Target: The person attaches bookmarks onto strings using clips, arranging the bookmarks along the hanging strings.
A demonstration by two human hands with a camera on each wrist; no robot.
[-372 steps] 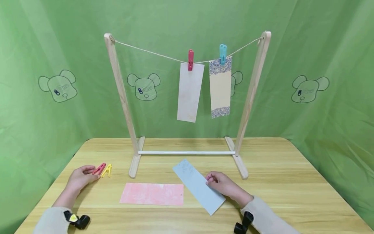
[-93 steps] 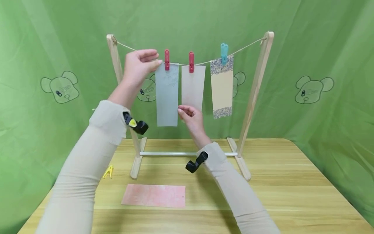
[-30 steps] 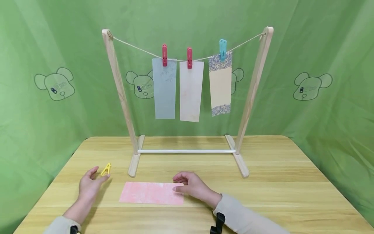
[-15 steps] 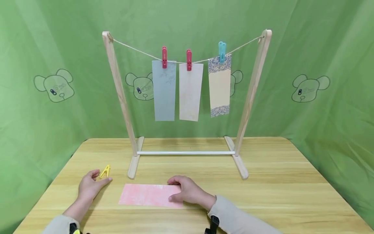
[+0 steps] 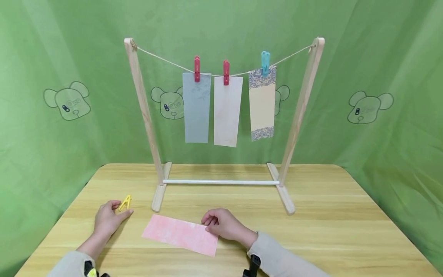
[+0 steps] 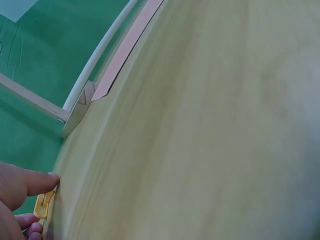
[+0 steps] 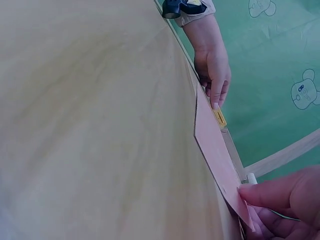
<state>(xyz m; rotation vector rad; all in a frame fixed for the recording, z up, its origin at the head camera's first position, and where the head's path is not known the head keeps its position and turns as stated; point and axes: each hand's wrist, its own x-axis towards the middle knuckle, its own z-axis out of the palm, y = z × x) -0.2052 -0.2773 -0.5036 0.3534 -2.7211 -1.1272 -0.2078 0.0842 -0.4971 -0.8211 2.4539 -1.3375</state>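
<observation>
My right hand [image 5: 226, 225] pinches the right end of a pink card [image 5: 180, 234] between thumb and fingers. In the right wrist view, the thumb lies on the card's face, with fingers behind it. The card slants low over the table. At the left, my left hand [image 5: 108, 220] has its thumb and fingers around the two legs of a yellow clothespin [image 5: 126, 201], which stands on the table. The left wrist view shows the yellow clothespin [image 6: 44, 205] between thumb and fingertips.
A wooden stand with a white crossbar [image 5: 221, 182] carries a sagging string [image 5: 162, 59]. From it hang a blue-grey card [image 5: 196, 111] and a white card [image 5: 227, 115] on red clothespins, and a patterned cream card [image 5: 262, 104] on a blue clothespin [image 5: 265, 63].
The blue-grey card now hangs on the string under a red clothespin. My right hand has taken hold of the pink card and turned it, right end nearer. My left hand has closed around the yellow clothespin.
</observation>
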